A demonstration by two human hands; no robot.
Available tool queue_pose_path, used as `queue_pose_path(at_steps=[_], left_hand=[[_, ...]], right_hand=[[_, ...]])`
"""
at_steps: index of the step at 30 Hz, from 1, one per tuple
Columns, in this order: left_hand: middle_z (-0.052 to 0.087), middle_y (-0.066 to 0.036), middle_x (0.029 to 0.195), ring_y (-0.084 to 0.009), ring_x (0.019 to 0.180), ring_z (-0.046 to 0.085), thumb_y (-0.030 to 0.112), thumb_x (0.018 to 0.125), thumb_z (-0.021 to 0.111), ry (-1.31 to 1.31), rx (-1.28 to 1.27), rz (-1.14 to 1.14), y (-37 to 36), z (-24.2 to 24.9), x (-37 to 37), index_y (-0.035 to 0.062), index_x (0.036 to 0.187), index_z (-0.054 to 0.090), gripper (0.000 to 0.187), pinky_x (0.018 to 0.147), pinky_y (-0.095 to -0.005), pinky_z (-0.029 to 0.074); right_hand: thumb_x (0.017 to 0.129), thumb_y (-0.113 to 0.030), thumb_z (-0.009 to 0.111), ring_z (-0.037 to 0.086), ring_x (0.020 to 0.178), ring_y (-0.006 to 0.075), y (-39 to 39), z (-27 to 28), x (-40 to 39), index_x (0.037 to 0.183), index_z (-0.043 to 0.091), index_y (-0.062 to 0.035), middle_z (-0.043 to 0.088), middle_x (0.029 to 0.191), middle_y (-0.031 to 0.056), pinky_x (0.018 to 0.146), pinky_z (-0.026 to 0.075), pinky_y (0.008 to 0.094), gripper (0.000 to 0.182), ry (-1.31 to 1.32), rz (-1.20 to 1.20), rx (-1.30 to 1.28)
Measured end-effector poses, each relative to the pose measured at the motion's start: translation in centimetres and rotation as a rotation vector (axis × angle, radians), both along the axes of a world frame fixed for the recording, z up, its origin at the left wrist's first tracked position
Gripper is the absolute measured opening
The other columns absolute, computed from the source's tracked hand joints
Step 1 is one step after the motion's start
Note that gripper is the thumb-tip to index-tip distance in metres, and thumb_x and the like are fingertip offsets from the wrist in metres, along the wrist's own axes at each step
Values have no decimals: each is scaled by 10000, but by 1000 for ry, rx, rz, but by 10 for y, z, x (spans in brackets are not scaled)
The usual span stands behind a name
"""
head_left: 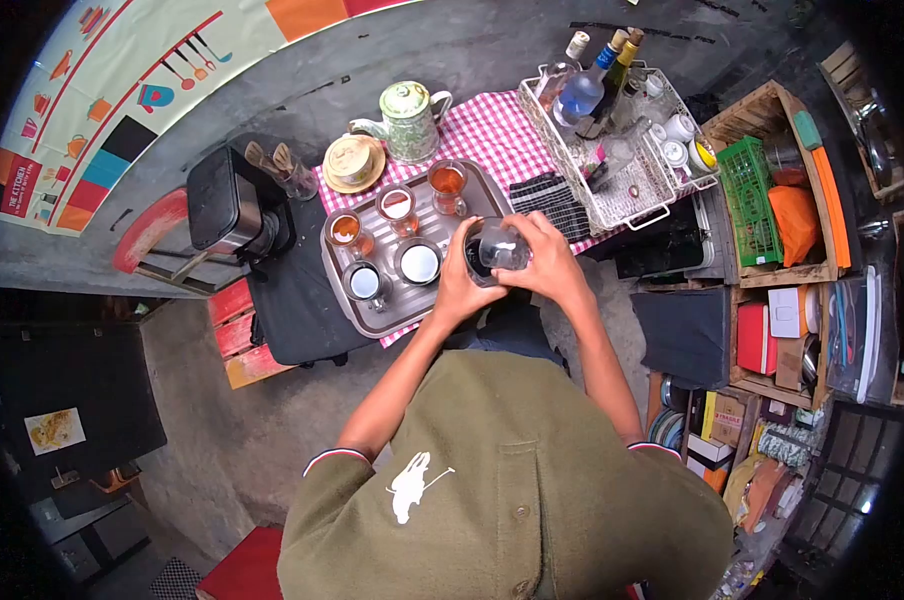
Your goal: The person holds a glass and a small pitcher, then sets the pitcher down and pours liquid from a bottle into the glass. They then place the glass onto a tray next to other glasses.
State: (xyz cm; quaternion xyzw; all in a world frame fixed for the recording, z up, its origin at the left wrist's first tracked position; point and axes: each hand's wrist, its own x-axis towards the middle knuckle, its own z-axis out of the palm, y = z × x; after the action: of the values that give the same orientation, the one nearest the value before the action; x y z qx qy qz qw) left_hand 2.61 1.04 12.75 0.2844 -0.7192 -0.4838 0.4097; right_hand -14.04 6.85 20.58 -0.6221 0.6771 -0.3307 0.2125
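Note:
A clear glass (504,247) is tilted between my two hands at the tray's right edge. My left hand (457,278) curls around its left side, by a darker part that I cannot make out fully. On the other side, my right hand (552,262) closes on the glass with the fingers over its top. Several glasses stand on the brown ribbed tray (452,232). Amber liquid shows in a rear glass mug (447,180), a middle glass (397,204) and a left glass (344,230). Two front glasses, a mug (365,283) and a wider one (419,263), look pale inside dark rims.
Behind the tray are a green patterned teapot (409,120) and a lidded bowl on a saucer (353,162). A white wire basket (624,207) with bottles and jars stands right, beside a folded dark cloth (550,207). A black bin-like container (227,200) is left; wooden crate shelves (784,275) line the right.

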Motion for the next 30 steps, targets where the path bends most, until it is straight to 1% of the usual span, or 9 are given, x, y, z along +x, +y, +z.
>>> queue_pose_path(at_steps=[7,10,13,16,19,22,25,28,30], left_hand=[[513,-201,1377,-351,1297,519,137,556,856,-15,15,2,5,-6,-2,4,1455,346,1042,1088,-431,417],[512,-200,1379,-352,1305,511,144,557,859,-18,13,8,8,-7,-2,5,1456,345,1044,1093,-432,411],[508,-201,1383,-356,1311,505,153,557,862,-38,-9,11,9,-8,-2,5,1456,344,1048,1097,-434,406],[503,-201,1388,-360,1311,504,157,555,863,-30,34,3,10,-8,-2,5,1458,342,1054,1099,-435,405],[499,-201,1390,-357,1312,504,167,558,869,-31,-7,-4,10,-8,-3,5,1460,340,1059,1097,-436,408],[498,-201,1388,-355,1308,508,178,562,875,-28,-20,-9,11,-7,-4,6,1460,341,1059,1091,-436,414],[503,-204,1380,-354,1298,518,183,566,879,-40,-51,-2,10,-7,-5,11,1462,341,1060,1086,-437,421],[518,-194,1370,-307,1294,520,155,570,884,-30,-44,-5,8,-8,-6,-10,1459,329,1061,1107,-403,405],[517,-204,1366,-336,1286,528,167,572,880,-26,-14,5,7,-9,-6,-2,1459,332,1057,1090,-420,418]], right_hand=[[588,-231,841,612,894,340,1,1,-6,1166,605,-90,542,951,137,799,513,434,639,63,40,74],[585,-240,838,612,893,349,1,-4,-8,1167,607,-80,540,954,149,797,512,440,645,81,56,45],[574,-243,853,629,957,416,0,0,-10,1188,608,-74,558,1024,197,836,532,477,683,98,83,119],[570,-242,852,630,951,427,0,0,-13,1178,613,-65,561,1017,212,832,533,481,676,121,119,105],[569,-233,838,616,903,385,-1,2,-13,1148,626,-42,545,962,178,795,518,449,646,159,121,110],[564,-234,838,614,897,394,-2,1,-14,1148,626,-44,542,957,187,793,519,457,650,166,130,126],[552,-266,865,640,947,442,-5,5,-15,1161,629,-42,574,1018,239,833,543,484,690,205,147,183],[550,-259,858,607,879,394,-4,5,-15,1144,629,-33,548,943,182,797,518,466,675,186,129,135],[571,-287,868,637,899,399,-4,7,-16,1134,638,-27,587,978,199,799,534,459,662,150,101,113]])
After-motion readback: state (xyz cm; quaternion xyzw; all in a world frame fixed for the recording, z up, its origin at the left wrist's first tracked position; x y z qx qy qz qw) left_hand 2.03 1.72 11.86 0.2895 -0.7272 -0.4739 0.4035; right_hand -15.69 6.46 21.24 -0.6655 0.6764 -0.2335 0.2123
